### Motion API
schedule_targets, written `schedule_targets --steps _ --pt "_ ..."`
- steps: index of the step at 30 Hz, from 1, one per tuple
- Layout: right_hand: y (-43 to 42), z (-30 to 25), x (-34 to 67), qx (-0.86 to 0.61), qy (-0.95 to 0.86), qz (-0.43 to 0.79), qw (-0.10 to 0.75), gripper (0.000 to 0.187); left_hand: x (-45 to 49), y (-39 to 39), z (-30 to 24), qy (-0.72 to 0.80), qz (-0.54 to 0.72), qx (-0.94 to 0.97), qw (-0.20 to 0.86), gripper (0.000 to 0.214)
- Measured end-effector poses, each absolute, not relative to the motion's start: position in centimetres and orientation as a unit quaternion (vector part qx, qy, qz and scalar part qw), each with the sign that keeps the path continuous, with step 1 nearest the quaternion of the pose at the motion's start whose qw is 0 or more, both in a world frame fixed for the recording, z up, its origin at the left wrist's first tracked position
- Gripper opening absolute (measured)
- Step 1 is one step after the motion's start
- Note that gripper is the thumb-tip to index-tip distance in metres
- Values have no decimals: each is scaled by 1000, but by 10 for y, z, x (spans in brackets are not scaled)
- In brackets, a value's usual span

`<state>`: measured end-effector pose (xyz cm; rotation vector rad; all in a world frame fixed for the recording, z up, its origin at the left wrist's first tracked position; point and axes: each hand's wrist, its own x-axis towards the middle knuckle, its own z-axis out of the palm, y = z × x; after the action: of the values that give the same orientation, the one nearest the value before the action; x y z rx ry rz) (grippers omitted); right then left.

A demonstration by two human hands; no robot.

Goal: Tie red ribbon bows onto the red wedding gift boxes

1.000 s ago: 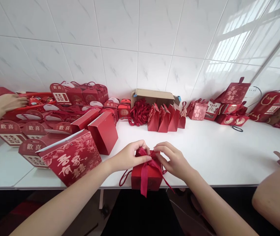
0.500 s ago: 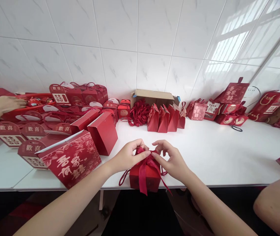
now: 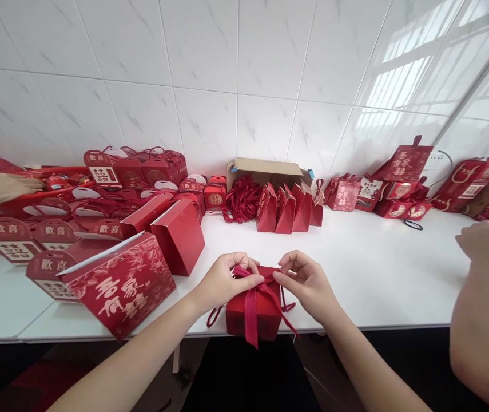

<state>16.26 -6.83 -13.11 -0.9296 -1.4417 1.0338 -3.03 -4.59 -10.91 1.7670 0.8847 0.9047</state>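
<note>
Since I judge all this from the head camera alone, I read across the white table point(image 3: 368, 274) from the left, where a co-worker's hand point(image 3: 12, 187) is at a red tray point(image 3: 40, 200) beyond a cluster of printed boxes point(image 3: 12, 243). Nearer the middle stands a larger floral box point(image 3: 119, 286). Next comes my left hand point(image 3: 229, 280), thumb and forefinger clamped on a loop of ribbon point(image 3: 251, 315), which is tied over the top of the red box point(image 3: 268, 320) at the table's near edge, its tails hanging down the front. Across from it, my right hand point(image 3: 304, 283) holds thumb and forefinger together beside the knot, as far as I can tell pinching the ribbon's other side. I take the step in hand to be tightening and shaping the bow; it looks formed but not quite even. The next move, I judge, calls for a matched outward draw on both sides, knot centred, box steady, then some straightening of the tails. Pulling one side alone could twist the bow or slip it loose. At far right, another co-worker's hand point(image 3: 484, 243) shows above the table; whether it grips anything I cannot tell.
</note>
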Motion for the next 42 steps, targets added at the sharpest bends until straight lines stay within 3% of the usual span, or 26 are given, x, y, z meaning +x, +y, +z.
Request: schedule_targets --steps 7,14,31,37,42 --pt "-67 -136 171 -413 -618 411 528 30 -30 -47 -109 362 365 717 471 40" --pt "-70 -127 174 -438 -674 335 492 17 -28 -50 -104 376 360 720 459 39" --pt "-72 -135 169 -426 -634 403 504 21 -25 -54 -104 408 370 705 447 42" --pt "-73 -140 173 -413 -606 461 500 23 -24 -58 -100 428 349 733 398 21" --pt "-77 -142 175 -426 -610 436 507 24 -24 -63 -98 454 331 733 385 20"
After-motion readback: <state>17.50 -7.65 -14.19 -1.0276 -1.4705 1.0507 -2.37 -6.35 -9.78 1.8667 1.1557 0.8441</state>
